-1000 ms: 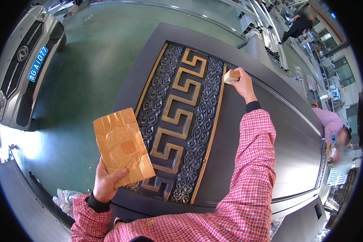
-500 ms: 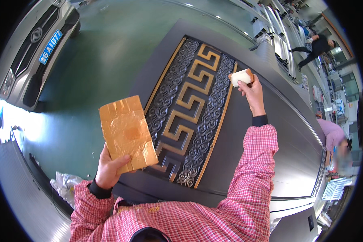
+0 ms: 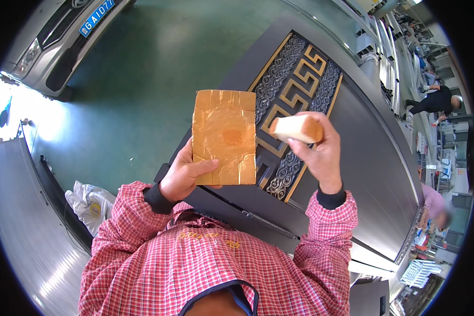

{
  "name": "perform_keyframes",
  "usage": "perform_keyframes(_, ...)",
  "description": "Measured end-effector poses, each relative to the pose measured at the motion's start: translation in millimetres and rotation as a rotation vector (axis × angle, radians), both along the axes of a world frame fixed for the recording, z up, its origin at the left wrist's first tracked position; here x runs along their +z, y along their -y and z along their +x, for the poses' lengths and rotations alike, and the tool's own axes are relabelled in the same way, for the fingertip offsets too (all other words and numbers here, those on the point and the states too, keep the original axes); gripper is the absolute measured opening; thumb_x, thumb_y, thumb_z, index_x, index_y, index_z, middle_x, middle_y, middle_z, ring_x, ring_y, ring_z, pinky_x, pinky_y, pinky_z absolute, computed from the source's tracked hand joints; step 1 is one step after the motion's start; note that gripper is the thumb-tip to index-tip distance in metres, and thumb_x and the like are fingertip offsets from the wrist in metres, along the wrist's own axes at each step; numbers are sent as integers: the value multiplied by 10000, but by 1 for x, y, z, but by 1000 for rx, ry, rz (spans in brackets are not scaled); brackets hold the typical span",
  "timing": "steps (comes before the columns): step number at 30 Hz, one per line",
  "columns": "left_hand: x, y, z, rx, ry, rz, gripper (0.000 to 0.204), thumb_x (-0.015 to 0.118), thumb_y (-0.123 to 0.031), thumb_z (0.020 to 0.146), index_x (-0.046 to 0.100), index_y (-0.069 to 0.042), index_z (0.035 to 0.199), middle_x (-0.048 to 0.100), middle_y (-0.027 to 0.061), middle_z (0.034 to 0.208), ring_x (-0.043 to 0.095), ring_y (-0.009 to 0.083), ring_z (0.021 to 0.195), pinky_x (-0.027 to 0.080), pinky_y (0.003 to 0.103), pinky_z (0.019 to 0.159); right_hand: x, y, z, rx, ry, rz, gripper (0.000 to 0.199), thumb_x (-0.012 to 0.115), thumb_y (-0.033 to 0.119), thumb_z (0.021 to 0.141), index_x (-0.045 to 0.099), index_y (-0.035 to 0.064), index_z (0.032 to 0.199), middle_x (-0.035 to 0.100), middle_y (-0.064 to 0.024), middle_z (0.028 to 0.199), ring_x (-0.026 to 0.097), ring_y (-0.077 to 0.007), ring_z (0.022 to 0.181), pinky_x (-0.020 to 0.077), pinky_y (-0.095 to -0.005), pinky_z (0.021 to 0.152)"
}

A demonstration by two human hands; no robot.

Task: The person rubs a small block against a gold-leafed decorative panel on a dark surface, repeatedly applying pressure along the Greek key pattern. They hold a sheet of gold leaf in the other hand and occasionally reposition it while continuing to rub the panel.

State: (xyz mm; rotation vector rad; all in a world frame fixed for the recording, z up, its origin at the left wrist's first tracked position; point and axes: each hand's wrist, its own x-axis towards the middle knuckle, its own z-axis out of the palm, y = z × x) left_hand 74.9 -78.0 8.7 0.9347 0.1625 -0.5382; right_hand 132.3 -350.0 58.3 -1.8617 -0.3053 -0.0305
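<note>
Head view: left hand (image 3: 183,173) is gripping a rectangular golden cardboard sheet (image 3: 224,116); right hand (image 3: 323,154) is pinching a cream, orange-ended spongy block (image 3: 296,128) nearby; seemingly loading colour, calling for light dabbing.

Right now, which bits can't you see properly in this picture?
All in the head view:
Gold-coloured cardboard: its back, facing away from us.
Left hand: most of its fingers, behind the cardboard.
Sponge: its far side, turned away.
Left rose border: its lower part, behind the cardboard.
Silver vehicle: the rest of it, cut off by the picture's edge.
</note>
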Motion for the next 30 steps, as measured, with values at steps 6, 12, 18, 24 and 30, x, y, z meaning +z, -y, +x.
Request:
perform_keyframes(6, 3, -16, -10, -34, 43, -28, 615, 560, -30, 900, 263, -80, 1437, 585, 98, 1192, 650, 185, 944, 577, 296, 657, 9, -59, -17, 143, 199, -419, 346, 738, 40, 682, 567, 68, 982, 627, -96, 895, 622, -277, 850, 499, -355, 731)
perform_keyframes(12, 3, -31, -18, -69, 47, 36, 615, 542, -36, 902, 245, -62, 1440, 572, 106, 1206, 648, 196, 929, 574, 303, 652, 18, -77, -25, 173, 378, -595, 387, 723, 40, 648, 541, 88, 986, 624, -72, 965, 596, -281, 956, 510, -366, 775)
perform_keyframes(18, 1, -26, -21, -49, 25, 29, 605, 558, -31, 901, 260, -73, 1426, 573, 117, 1198, 652, 211, 931, 577, 316, 646, 12, -67, -27, 233, 303, -564, 424, 732, 49, 638, 538, 92, 1013, 618, -73, 978, 588, -295, 960, 509, -384, 796)
perform_keyframes(24, 1, -22, -29, 23, 4, 34, 581, 580, -46, 905, 285, -85, 1405, 578, 130, 1188, 671, 246, 891, 594, 348, 619, 13, -39, -12, 111, 381, -503, 344, 708, 32, 638, 580, 80, 953, 615, -94, 934, 597, -306, 923, 507, -391, 787)
perform_keyframes(30, 5, -49, -45, 252, -75, 139, 511, 566, -30, 898, 335, -65, 1352, 581, 144, 1178, 677, 263, 901, 616, 360, 603, -5, 42, 8, -137, -16, -43, 352, 765, 79, 745, 568, 33, 1034, 659, -42, 912, 615, -105, 859, 499, -272, 774)
